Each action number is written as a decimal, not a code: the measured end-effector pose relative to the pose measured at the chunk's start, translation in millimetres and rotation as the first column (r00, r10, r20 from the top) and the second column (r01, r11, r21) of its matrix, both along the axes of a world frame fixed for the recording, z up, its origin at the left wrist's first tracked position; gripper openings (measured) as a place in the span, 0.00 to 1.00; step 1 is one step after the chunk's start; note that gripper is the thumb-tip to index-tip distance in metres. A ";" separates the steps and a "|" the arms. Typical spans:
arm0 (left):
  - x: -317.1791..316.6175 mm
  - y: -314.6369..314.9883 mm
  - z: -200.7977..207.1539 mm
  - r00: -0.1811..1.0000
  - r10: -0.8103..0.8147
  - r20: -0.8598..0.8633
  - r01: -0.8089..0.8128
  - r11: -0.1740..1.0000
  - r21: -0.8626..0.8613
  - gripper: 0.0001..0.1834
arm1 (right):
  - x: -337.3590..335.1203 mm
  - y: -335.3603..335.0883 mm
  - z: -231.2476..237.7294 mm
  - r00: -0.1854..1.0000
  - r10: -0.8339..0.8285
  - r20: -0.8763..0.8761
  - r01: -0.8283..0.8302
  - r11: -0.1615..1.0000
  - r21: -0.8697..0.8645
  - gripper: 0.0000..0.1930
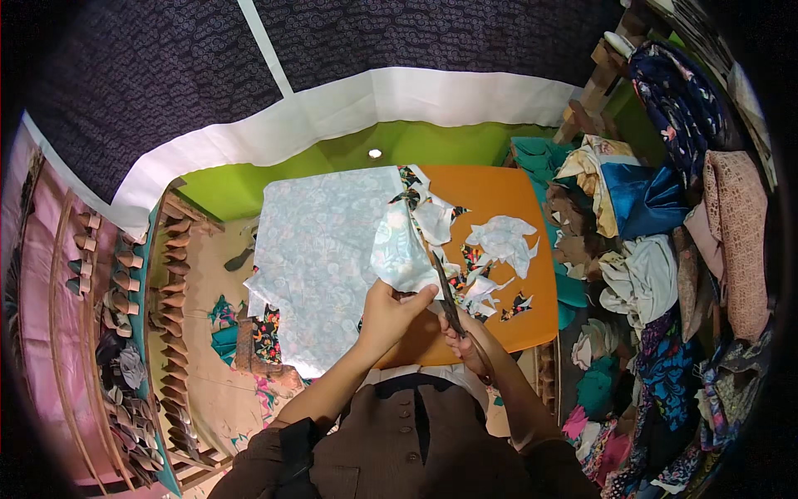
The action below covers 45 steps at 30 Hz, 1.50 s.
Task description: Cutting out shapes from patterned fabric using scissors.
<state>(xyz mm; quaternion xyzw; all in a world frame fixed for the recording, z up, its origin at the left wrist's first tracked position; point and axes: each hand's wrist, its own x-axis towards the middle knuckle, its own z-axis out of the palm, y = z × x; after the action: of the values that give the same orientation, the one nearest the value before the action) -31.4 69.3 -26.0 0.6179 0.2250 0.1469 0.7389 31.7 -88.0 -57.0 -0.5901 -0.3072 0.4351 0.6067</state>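
Near the table's front edge, my left hand [394,314] pinches the edge of a pale, white-backed piece of fabric [397,244] between thumb and fingers. The piece shows a dark floral print where its far end turns over. My right hand [468,348] is closed around dark scissors [450,301], whose blades point away from me along that piece's right edge. How far apart the blades are, I cannot make out. Under the left side of the work spreads a large pale fabric sheet [316,241]. Cut scraps [502,243] lie right of the scissors, several with dark floral sides up.
The orange table [532,216] has rounded corners. Heaped fabrics [640,279] crowd the right side, and a shoe rack [173,316] stands left. More scraps [224,341] litter the floor. A dark patterned curtain [416,41] with a white border hangs beyond the table.
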 end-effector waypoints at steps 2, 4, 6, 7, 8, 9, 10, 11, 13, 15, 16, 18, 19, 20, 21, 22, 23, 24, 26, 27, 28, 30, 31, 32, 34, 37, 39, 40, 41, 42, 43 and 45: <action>0.0 -0.7 0.5 1.000 0.010 0.009 -0.010 1.000 -0.004 0.16 | -0.1 -0.6 0.2 1.000 -0.003 -0.014 0.003 1.000 -0.002 0.27; 0.6 -0.8 -2.5 0.999 0.012 0.036 -0.012 1.000 0.007 0.16 | -0.2 -0.8 0.6 1.000 -0.007 -0.027 0.007 1.000 -0.003 0.28; 1.2 0.7 -3.3 1.000 0.005 0.018 -0.006 0.999 0.039 0.16 | -0.2 -0.5 1.8 0.999 -0.022 -0.029 0.021 0.998 -0.056 0.30; 0.9 1.7 -3.3 1.000 0.003 -0.002 -0.003 0.997 0.073 0.16 | -0.5 -0.2 2.6 0.999 -0.021 -0.030 0.019 0.998 -0.056 0.30; 1.1 1.9 -3.1 1.000 0.004 -0.003 -0.004 0.997 0.074 0.16 | -0.9 -0.1 3.9 1.000 -0.018 0.005 0.018 0.999 -0.044 0.31; 1.6 1.8 -2.9 0.999 0.029 0.035 -0.030 0.999 0.032 0.16 | -1.4 -0.1 4.9 0.999 -0.016 0.041 0.017 0.999 -0.033 0.33; 2.6 1.4 -2.4 0.996 0.051 0.073 -0.050 0.999 -0.012 0.16 | -2.1 0.5 6.0 0.999 -0.018 0.042 0.019 0.999 -0.033 0.33; 3.0 1.1 -2.0 0.996 0.049 0.074 -0.048 0.999 -0.012 0.16 | -3.6 1.8 6.9 0.997 -0.038 -0.072 0.033 0.997 -0.069 0.37; 2.9 0.8 -1.1 0.996 0.065 0.063 -0.064 0.998 -0.011 0.15 | -4.2 2.2 9.3 0.981 -0.059 -0.186 0.040 0.994 -0.106 0.43; 1.4 4.0 0.8 0.999 0.038 0.023 -0.038 0.999 0.025 0.15 | -3.3 1.8 11.6 0.993 -0.038 -0.115 0.028 0.996 -0.080 0.43; 1.3 4.6 1.6 1.000 0.007 -0.016 -0.006 0.998 0.058 0.15 | -3.4 3.2 11.5 0.993 -0.039 -0.115 0.030 0.996 -0.081 0.43; 2.1 0.0 1.2 1.000 0.016 0.024 -0.018 0.998 0.054 0.16 | -4.3 7.4 10.9 0.991 -0.110 -0.082 0.105 0.992 -0.069 0.43; 2.3 -0.9 1.1 0.998 0.029 0.064 -0.033 0.998 0.052 0.16 | -3.6 6.9 11.5 0.991 -0.109 -0.082 0.104 0.992 -0.068 0.43; 2.1 0.2 1.0 0.998 0.031 0.064 -0.034 0.998 0.052 0.16 | -2.4 5.2 12.7 0.996 -0.082 -0.029 0.081 0.995 -0.054 0.38; 1.9 1.8 0.6 0.998 0.031 0.050 -0.034 0.998 0.045 0.17 | -1.2 4.0 13.3 0.998 -0.055 0.024 0.056 0.998 -0.040 0.34; 2.0 2.7 -0.1 0.999 0.031 0.036 -0.032 0.999 0.037 0.17 | -0.5 2.7 11.0 0.998 -0.056 0.024 0.057 0.998 -0.040 0.34; 2.5 3.5 -0.8 0.999 0.030 0.036 -0.032 0.999 0.036 0.17 | 0.0 1.6 6.9 0.999 -0.051 -0.007 0.050 0.998 -0.047 0.34; 3.3 4.4 -1.7 0.998 0.029 0.058 -0.030 0.999 0.017 0.18 | 0.4 1.0 4.7 0.998 -0.046 -0.038 0.044 0.998 -0.053 0.34; 2.4 6.9 -4.6 0.997 0.031 0.077 -0.031 1.000 -0.003 0.18 | -1.3 4.1 10.4 0.996 -0.064 -0.063 0.059 0.995 -0.078 0.37; 1.6 8.3 -6.5 0.999 0.010 0.040 -0.010 1.000 0.009 0.19 | -2.0 6.3 13.9 0.993 -0.083 -0.085 0.075 0.992 -0.104 0.41; 1.3 8.6 -7.1 1.000 -0.011 0.002 0.011 1.000 0.020 0.20 | -1.2 8.8 16.6 0.993 -0.083 -0.086 0.074 0.992 -0.104 0.41; 1.4 6.1 -6.1 1.000 -0.016 0.026 0.016 0.999 0.032 0.22 | 0.7 12.7 21.2 0.963 -0.146 -0.225 0.100 0.973 -0.206 0.41; 1.5 5.5 -5.8 0.998 -0.023 0.051 0.021 0.999 0.043 0.24 | -0.3 11.9 22.3 0.963 -0.147 -0.225 0.100 0.973 -0.207 0.41; 2.0 5.7 -3.8 0.998 -0.023 0.050 0.021 0.999 0.042 0.24 | -1.8 10.6 23.1 0.980 -0.124 -0.155 0.106 0.987 -0.117 0.41; 3.1 6.9 1.4 0.998 -0.020 0.067 0.014 0.997 0.081 0.27 | -2.4 9.9 23.3 0.991 -0.104 -0.081 0.103 0.994 -0.024 0.40; 1.3 11.0 -1.4 0.998 -0.056 0.037 0.051 0.991 0.125 0.30 | -1.1 7.5 21.3 0.981 -0.106 -0.161 0.082 0.985 -0.149 0.41; 1.6 12.9 -4.8 0.996 -0.074 0.042 0.069 0.991 0.117 0.32 | 1.4 2.2 15.7 0.997 -0.026 -0.073 0.017 0.991 -0.130 0.42; 1.6 13.6 -5.3 0.995 -0.088 0.046 0.083 0.991 0.110 0.34 | 2.4 2.0 17.0 0.997 -0.025 -0.073 0.015 0.992 -0.129 0.42; 1.5 13.5 -4.2 0.995 -0.088 0.045 0.082 0.990 0.110 0.34 | 3.6 2.2 19.6 0.999 -0.007 -0.039 0.002 0.993 -0.119 0.43; 1.2 13.1 -2.4 0.993 -0.101 0.054 0.094 0.989 0.115 0.35 | 4.5 2.1 20.9 1.000 0.012 -0.005 -0.012 0.994 -0.109 0.44; 1.1 12.7 -1.6 0.991 -0.115 0.063 0.107 0.987 0.119 0.37 | 4.7 1.1 20.0 1.000 0.011 -0.006 -0.012 0.994 -0.109 0.44; 1.0 14.5 -1.9 0.989 -0.146 0.032 0.140 0.981 0.133 0.39 | 4.7 -0.4 16.4 1.000 0.015 0.024 -0.013 0.997 -0.079 0.43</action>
<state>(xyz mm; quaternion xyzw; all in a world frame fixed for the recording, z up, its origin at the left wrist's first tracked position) -30.5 83.8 -27.9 0.6763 0.1544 0.1209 0.7101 36.4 -88.4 -40.7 -0.6167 -0.3016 0.4437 0.5761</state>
